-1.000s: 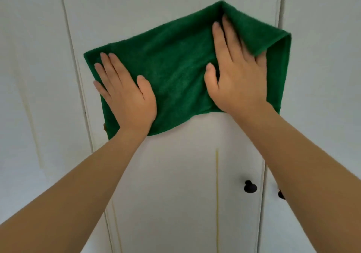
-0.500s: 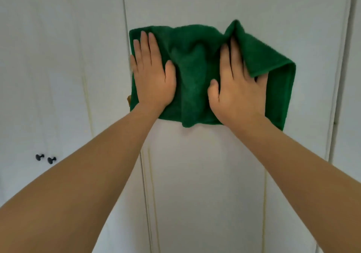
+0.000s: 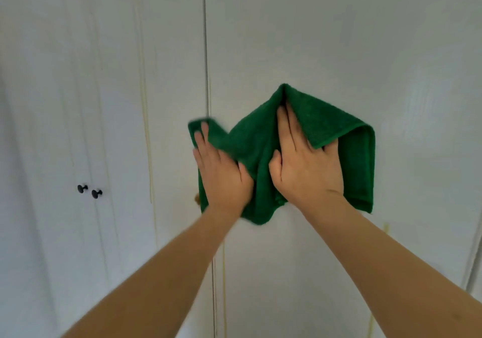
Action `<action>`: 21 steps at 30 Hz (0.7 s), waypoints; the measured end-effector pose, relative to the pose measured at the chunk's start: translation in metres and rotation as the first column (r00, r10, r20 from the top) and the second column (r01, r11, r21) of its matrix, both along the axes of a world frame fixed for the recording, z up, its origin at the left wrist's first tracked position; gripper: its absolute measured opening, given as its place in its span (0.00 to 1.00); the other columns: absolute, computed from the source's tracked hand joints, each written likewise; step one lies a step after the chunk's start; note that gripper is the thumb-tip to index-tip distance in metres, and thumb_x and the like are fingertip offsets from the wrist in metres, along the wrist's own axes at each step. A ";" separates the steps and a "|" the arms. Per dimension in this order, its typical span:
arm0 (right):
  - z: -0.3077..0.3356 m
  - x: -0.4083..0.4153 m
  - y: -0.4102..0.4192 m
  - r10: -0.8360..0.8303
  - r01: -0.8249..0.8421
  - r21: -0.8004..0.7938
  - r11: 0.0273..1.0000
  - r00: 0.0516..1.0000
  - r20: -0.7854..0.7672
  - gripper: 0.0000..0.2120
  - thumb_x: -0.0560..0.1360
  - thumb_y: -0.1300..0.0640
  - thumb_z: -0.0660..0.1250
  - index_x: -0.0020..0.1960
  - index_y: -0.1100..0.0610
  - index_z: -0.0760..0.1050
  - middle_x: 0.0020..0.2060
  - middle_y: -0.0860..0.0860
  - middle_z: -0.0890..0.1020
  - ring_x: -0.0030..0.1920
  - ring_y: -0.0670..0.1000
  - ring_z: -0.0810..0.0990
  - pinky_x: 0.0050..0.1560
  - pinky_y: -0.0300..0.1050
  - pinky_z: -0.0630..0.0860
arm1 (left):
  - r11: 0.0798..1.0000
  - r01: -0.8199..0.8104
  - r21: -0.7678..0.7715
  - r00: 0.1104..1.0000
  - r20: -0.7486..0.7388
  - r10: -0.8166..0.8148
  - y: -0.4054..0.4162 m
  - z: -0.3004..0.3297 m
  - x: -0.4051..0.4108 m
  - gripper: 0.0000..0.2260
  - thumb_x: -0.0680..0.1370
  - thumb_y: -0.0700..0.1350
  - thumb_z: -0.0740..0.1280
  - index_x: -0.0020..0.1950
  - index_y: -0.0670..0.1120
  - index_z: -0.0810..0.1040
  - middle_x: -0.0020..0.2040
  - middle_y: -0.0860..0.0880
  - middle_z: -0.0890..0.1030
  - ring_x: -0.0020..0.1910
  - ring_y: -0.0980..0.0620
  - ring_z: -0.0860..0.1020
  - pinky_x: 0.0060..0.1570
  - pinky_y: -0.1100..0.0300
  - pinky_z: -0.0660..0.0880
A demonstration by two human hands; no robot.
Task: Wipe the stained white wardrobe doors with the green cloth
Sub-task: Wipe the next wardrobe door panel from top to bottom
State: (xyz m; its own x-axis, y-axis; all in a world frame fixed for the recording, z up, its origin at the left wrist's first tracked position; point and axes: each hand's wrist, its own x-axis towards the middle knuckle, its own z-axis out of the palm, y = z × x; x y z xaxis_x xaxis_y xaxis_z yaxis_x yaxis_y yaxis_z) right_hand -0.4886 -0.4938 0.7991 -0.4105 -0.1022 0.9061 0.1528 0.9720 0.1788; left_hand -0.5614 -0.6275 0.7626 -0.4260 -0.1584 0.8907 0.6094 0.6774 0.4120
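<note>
Head view: mid-wipe, both my palms flat on green cloth (image 3: 250,149), pressing it against white wardrobe door (image 3: 339,37) at frame centre. Left hand (image 3: 221,173) on cloth's left end, fingers straight, slightly blurred. Right hand (image 3: 305,165) just beside it, fingers straight; fold of cloth draped over its outer fingers. Cloth bunched between hands. Yellowish drip streak (image 3: 146,129) runs down door at left of centre, unwiped. Two black knobs (image 3: 90,191) at left. Next, I judge: spread cloth flat, slide left over streak, keep pressure even.
</note>
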 end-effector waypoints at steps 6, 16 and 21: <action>-0.002 0.000 0.001 -0.022 0.022 0.006 1.000 1.000 -0.007 0.33 0.79 0.48 0.51 0.80 0.59 0.51 0.78 0.54 0.60 0.75 0.60 0.62 0.71 0.64 0.56 | 0.998 0.048 -0.033 0.992 -0.119 -0.052 -0.020 0.022 -0.023 0.24 0.83 0.45 0.53 0.80 0.41 0.60 0.81 0.40 0.59 0.81 0.39 0.51 0.79 0.40 0.49; -0.014 -0.001 -0.006 -0.010 0.005 0.101 0.995 0.999 0.045 0.32 0.79 0.49 0.53 0.80 0.59 0.53 0.78 0.54 0.61 0.73 0.61 0.64 0.70 0.62 0.56 | 0.991 0.120 -0.053 0.993 0.002 -0.120 -0.022 -0.038 0.009 0.24 0.81 0.43 0.57 0.79 0.44 0.62 0.80 0.43 0.60 0.82 0.43 0.52 0.80 0.45 0.54; -0.015 0.001 -0.006 -0.002 -0.004 0.099 0.995 0.998 0.058 0.32 0.79 0.49 0.55 0.80 0.59 0.53 0.77 0.55 0.62 0.74 0.60 0.63 0.71 0.63 0.58 | 0.988 -0.025 -0.154 0.999 -0.046 0.018 -0.032 -0.011 0.004 0.25 0.83 0.48 0.55 0.80 0.41 0.61 0.80 0.42 0.61 0.81 0.42 0.54 0.79 0.46 0.56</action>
